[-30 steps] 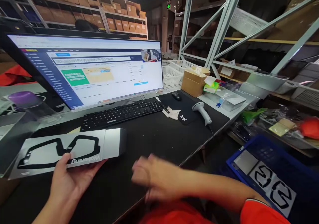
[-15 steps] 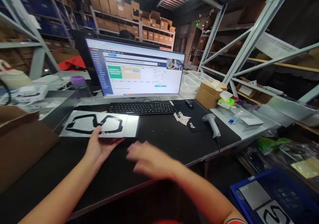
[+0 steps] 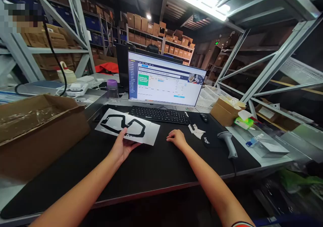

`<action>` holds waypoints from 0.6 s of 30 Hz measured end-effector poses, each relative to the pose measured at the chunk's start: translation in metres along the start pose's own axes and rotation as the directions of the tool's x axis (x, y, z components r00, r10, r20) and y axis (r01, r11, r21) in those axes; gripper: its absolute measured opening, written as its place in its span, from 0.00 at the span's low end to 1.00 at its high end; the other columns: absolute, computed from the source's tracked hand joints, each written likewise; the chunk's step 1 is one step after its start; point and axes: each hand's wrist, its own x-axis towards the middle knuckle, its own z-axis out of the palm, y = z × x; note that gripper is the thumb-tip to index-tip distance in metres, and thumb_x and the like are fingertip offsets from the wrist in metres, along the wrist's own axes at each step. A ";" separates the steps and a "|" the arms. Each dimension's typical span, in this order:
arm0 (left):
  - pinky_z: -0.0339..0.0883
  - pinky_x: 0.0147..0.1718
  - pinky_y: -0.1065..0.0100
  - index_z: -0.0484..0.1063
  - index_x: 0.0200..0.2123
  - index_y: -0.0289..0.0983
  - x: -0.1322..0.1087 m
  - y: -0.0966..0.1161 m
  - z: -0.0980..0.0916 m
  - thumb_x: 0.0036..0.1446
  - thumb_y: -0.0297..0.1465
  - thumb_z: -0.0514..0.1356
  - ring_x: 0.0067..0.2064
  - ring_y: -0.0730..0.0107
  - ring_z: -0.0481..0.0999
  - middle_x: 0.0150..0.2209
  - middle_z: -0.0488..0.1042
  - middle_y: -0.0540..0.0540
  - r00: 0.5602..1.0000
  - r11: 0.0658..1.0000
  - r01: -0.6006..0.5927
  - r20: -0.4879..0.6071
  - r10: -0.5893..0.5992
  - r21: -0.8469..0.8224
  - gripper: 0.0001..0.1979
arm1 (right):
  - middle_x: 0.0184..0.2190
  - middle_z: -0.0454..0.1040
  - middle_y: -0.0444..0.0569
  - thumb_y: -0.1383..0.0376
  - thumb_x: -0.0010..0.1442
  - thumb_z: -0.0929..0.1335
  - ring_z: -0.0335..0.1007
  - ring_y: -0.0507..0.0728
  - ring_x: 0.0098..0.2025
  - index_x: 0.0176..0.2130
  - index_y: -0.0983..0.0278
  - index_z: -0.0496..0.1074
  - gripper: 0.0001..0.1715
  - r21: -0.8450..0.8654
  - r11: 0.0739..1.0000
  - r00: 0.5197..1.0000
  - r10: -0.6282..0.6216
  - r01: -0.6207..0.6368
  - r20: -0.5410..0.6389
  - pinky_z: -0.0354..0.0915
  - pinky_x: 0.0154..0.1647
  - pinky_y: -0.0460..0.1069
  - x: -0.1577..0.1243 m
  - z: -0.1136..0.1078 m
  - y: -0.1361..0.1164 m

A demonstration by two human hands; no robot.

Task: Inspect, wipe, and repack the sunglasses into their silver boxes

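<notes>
My left hand (image 3: 122,148) grips a flat white box (image 3: 151,133) by its near edge, thumb on top and fingers underneath. The box has a thick black outline shaped like glasses and some dark lettering near the thumb. It is held tilted above the black desk mat (image 3: 151,173), in front of the keyboard (image 3: 158,114). To the right of the box, apart from it, my right hand (image 3: 178,139) is over the mat. Its fingers are curled in with the tips close to the thumb, and I see nothing between them.
A monitor (image 3: 164,82) stands behind the keyboard. An open cardboard box (image 3: 42,136) takes up the left side. On the right are a mouse (image 3: 204,118), crumpled paper (image 3: 196,131), a barcode scanner (image 3: 228,144), a small carton (image 3: 224,112) and a tissue pack (image 3: 244,122).
The view has swung left. My right hand, blurred with its fingers apart before, has moved forward over the mat and curled its fingers. The white box stays in my left hand, turned a little.
</notes>
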 end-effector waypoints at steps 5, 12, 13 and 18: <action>0.80 0.34 0.46 0.76 0.41 0.39 -0.001 0.000 -0.002 0.61 0.33 0.61 0.38 0.58 0.79 0.40 0.77 0.43 1.000 0.999 0.001 0.016 -0.001 -0.032 0.07 | 0.49 0.75 0.51 0.61 0.66 0.70 0.70 0.61 0.54 0.43 0.66 0.75 0.10 -0.048 0.999 0.999 0.020 -0.023 -0.047 0.67 0.56 0.61 -0.003 0.007 -0.006; 0.80 0.37 0.46 0.76 0.42 0.38 -0.003 0.003 -0.004 0.59 0.34 0.62 0.38 0.58 0.80 0.40 0.78 0.42 1.000 0.999 0.019 0.021 -0.018 -0.048 0.09 | 0.47 0.77 0.53 0.58 0.71 0.64 0.74 0.59 0.49 0.45 0.67 0.75 0.16 -0.117 0.981 0.984 0.163 -0.153 0.078 0.69 0.53 0.58 -0.035 -0.059 0.009; 0.80 0.37 0.45 0.76 0.42 0.37 -0.003 0.003 -0.004 0.59 0.34 0.62 0.37 0.57 0.80 0.40 0.78 0.42 1.000 0.998 0.021 0.019 -0.021 -0.051 0.09 | 0.41 0.79 0.53 0.59 0.72 0.62 0.76 0.58 0.44 0.41 0.67 0.76 0.19 -0.133 0.978 0.968 0.180 -0.158 0.172 0.71 0.48 0.55 -0.050 -0.075 0.016; 0.79 0.38 0.43 0.77 0.43 0.38 0.001 0.001 -0.005 0.59 0.35 0.63 0.39 0.56 0.79 0.40 0.78 0.42 0.999 0.997 0.032 0.021 -0.031 -0.068 0.10 | 0.14 0.73 0.47 0.56 0.57 0.72 0.69 0.55 0.15 0.16 0.64 0.74 0.23 -0.265 0.950 0.737 0.296 -0.164 0.608 0.67 0.22 0.48 -0.142 -0.139 0.043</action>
